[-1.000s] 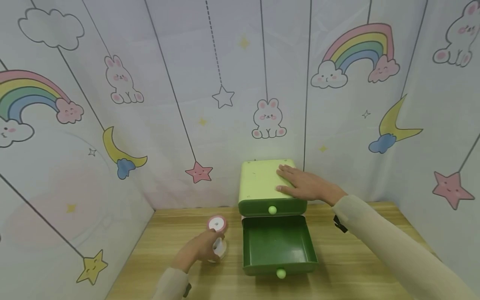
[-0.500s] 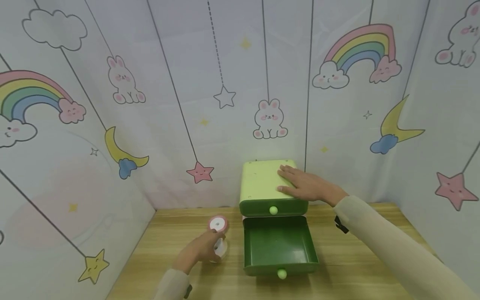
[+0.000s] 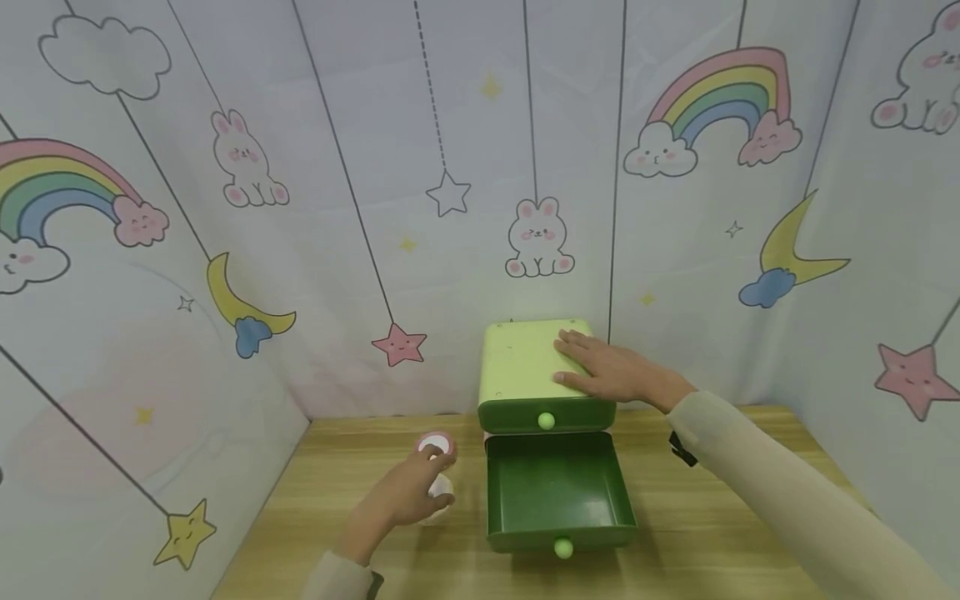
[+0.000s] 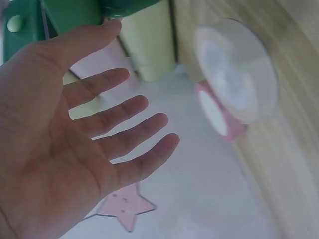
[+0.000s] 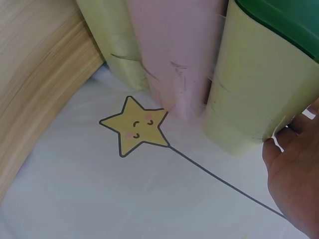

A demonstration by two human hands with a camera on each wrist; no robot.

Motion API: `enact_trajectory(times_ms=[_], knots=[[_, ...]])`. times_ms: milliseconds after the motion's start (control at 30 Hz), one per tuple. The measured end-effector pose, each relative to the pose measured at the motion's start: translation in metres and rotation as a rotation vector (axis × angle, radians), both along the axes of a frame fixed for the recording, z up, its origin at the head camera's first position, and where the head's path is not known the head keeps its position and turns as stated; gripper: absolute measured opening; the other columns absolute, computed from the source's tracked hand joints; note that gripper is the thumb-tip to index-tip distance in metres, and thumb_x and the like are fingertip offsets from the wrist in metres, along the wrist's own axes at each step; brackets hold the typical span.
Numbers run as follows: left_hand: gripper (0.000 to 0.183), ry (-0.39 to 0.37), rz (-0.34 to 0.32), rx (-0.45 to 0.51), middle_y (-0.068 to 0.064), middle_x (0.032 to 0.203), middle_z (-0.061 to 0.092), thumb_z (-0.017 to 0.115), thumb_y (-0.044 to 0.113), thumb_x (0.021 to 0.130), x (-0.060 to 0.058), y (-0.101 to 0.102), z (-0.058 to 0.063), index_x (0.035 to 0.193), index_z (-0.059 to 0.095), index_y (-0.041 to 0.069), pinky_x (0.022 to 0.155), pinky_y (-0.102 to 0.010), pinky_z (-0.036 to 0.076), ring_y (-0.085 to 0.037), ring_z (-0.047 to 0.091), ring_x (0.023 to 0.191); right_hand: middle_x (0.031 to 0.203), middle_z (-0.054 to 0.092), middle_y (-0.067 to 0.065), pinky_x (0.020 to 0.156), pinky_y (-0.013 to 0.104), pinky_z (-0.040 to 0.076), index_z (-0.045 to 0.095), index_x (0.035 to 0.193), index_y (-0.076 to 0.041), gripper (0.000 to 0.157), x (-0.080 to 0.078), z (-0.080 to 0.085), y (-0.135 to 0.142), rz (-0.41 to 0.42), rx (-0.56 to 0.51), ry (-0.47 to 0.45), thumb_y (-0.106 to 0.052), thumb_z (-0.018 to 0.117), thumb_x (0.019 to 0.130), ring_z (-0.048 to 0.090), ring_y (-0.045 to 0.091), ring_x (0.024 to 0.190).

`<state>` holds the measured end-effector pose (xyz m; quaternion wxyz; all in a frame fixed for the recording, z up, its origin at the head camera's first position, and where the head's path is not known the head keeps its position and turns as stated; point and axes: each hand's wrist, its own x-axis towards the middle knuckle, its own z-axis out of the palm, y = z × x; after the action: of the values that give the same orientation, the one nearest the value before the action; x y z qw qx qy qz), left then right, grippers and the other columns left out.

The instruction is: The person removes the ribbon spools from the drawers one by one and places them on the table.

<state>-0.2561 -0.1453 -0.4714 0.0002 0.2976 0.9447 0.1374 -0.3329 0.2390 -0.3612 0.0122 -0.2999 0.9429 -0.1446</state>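
Note:
My left hand (image 3: 401, 492) hovers over the table with its fingers extended. Just beyond it are a white roll, apparently tape (image 3: 442, 487), and a pink-rimmed spool with a white face (image 3: 433, 442), both partly hidden by the hand. The left wrist view shows the open palm apart from the white roll (image 4: 264, 74), which stands on edge in front of the pink spool (image 4: 234, 128). My right hand (image 3: 615, 371) rests, fingers straight, on the light-green top of a small drawer cabinet (image 3: 513, 362). Its lower dark-green drawer (image 3: 555, 483) is pulled out and holds nothing visible.
The cabinet's upper drawer (image 3: 510, 415) is closed and has a round green knob (image 3: 547, 421). Wood-grain table surface (image 3: 705, 517) lies around the cabinet. Fabric walls (image 3: 337, 275) printed with rabbits, stars and rainbows enclose the back and sides.
My left hand has loosened from around the white roll, lifting and straightening its fingers; the roll stays on the table. My right hand and the cabinet have not moved.

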Motion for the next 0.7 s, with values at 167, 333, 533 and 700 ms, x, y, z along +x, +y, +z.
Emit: enact_trajectory(times_ms=[167, 333, 533, 700], knots=[[0.053, 0.109, -0.035, -0.012, -0.016, 0.133, 0.065, 0.081, 0.026, 0.090, 0.011, 0.008, 0.017, 0.136, 0.065, 0.004, 0.099, -0.050, 0.059, -0.033, 0.067, 0.119, 0.177, 0.016, 0.013, 0.131, 0.057, 0.023, 0.024, 0.167, -0.010, 0.084, 0.000, 0.001, 0.000, -0.001, 0.008, -0.001, -0.065, 0.041, 0.106, 0.017, 0.036, 0.165], [0.052, 0.172, -0.076, -0.016, -0.013, 0.133, 0.067, 0.080, 0.029, 0.092, 0.027, 0.020, 0.033, 0.135, 0.065, 0.006, 0.101, -0.050, 0.058, -0.030, 0.066, 0.123, 0.177, 0.014, 0.012, 0.132, 0.057, 0.022, 0.022, 0.168, -0.011, 0.084, 0.000, 0.000, 0.001, 0.002, 0.028, -0.005, -0.066, 0.039, 0.106, 0.015, 0.035, 0.165], [0.051, 0.226, -0.135, -0.026, -0.008, 0.131, 0.067, 0.079, 0.028, 0.093, 0.048, 0.035, 0.050, 0.137, 0.064, 0.006, 0.101, -0.045, 0.058, -0.025, 0.068, 0.118, 0.178, 0.008, 0.012, 0.132, 0.057, 0.021, 0.016, 0.168, -0.011, 0.082, 0.001, 0.003, 0.000, 0.025, 0.072, 0.006, -0.062, 0.038, 0.108, 0.009, 0.035, 0.166], [0.051, 0.261, -0.180, -0.063, -0.009, 0.133, 0.066, 0.078, 0.029, 0.094, 0.066, 0.050, 0.060, 0.137, 0.063, 0.006, 0.105, -0.040, 0.057, -0.025, 0.066, 0.120, 0.178, 0.008, 0.013, 0.133, 0.056, 0.020, 0.014, 0.168, -0.010, 0.080, 0.000, 0.006, -0.002, 0.035, 0.131, 0.031, -0.059, 0.037, 0.110, 0.010, 0.035, 0.165]])
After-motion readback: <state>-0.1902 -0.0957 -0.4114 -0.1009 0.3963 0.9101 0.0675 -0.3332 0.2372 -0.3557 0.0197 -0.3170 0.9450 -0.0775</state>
